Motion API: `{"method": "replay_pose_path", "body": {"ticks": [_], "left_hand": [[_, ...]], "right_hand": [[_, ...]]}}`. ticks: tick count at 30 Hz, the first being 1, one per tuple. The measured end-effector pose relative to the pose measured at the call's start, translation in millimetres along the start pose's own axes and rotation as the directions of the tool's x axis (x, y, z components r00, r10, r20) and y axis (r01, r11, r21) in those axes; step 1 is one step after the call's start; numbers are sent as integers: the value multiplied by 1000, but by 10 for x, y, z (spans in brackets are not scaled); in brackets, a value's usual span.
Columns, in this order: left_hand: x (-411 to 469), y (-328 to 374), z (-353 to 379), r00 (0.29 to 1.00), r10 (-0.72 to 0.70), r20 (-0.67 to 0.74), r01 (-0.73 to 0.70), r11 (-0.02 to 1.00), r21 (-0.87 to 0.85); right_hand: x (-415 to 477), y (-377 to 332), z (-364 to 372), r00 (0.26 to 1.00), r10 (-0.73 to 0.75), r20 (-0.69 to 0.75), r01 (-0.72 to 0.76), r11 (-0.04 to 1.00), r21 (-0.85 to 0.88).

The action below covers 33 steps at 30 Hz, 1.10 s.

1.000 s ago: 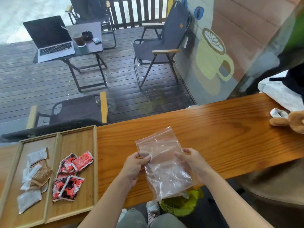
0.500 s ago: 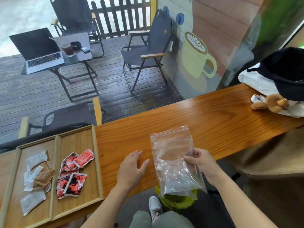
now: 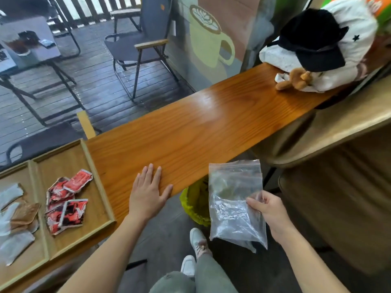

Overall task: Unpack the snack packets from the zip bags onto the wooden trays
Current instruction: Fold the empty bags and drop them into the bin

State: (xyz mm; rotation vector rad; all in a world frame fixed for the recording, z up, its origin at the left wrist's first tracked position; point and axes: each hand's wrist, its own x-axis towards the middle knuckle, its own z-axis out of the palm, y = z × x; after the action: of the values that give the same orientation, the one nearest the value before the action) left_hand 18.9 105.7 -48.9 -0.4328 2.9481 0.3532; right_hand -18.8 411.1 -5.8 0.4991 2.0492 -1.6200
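My right hand point(image 3: 268, 212): I pinch the clear zip bag point(image 3: 234, 199) by its side, fingers closed on the plastic
Zip bag: it hangs past the near edge of the wooden counter point(image 3: 190, 132), over the floor; it looks see-through and I cannot tell if anything is inside
My left hand point(image 3: 148, 191): flat on the counter with fingers spread, holding nothing
Right tray point(image 3: 99, 182): red snack packets point(image 3: 67, 201) lie in a loose pile
Left tray point(image 3: 31, 182): white packets point(image 3: 12, 244) and a brown packet point(image 3: 25, 213)
Open room: bare counter between my left hand and the white bag with a black cap point(image 3: 313, 39) at the far end
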Motion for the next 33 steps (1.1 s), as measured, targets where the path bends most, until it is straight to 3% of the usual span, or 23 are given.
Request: {"method": "replay_pose_path", "body": {"ticks": [8, 21, 27, 33], "left_hand": [[-17, 11, 75, 999, -14, -45, 15, 1000, 22], [9, 19, 128, 990, -28, -135, 35, 998, 48], [0, 28, 153, 986, -19, -167, 25, 999, 34], [16, -2, 218, 974, -14, -227, 11, 1000, -13]], "right_hand": [[307, 514, -64, 991, 95, -98, -104, 990, -94], [1310, 1089, 136, 998, -16, -57, -8, 911, -413], [1748, 1290, 516, 981, -178, 81, 186, 721, -668], [2468, 1873, 990, 914, -391, 107, 329, 561, -759]]}}
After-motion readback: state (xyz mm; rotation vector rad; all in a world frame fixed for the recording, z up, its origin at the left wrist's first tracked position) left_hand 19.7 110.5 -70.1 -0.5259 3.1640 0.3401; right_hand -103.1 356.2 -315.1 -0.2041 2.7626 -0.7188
